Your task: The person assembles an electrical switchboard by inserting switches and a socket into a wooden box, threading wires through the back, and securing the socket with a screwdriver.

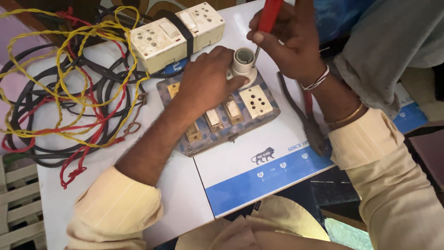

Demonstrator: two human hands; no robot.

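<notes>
We hold a screwdriver in the lamp holder.
Our right hand (289, 44) grips the red-handled screwdriver (264, 25); our left hand (206, 78), fingers curled, pins the white plastic lamp holder (243, 65). We judge the tip could slip and jab a finger.

White tabletop (60, 203) w/ blue-edged panel (259, 185), white slatted chair (18, 194) at left.

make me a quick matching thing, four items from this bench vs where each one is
1. screwdriver
2. lamp holder
3. pliers
4. wire tangle

a. piled at the table's left
b. in the right hand
c. lying under the right forearm
d. steadied by the left hand on the switchboard

Pairs: 1-b, 2-d, 3-c, 4-a
</notes>
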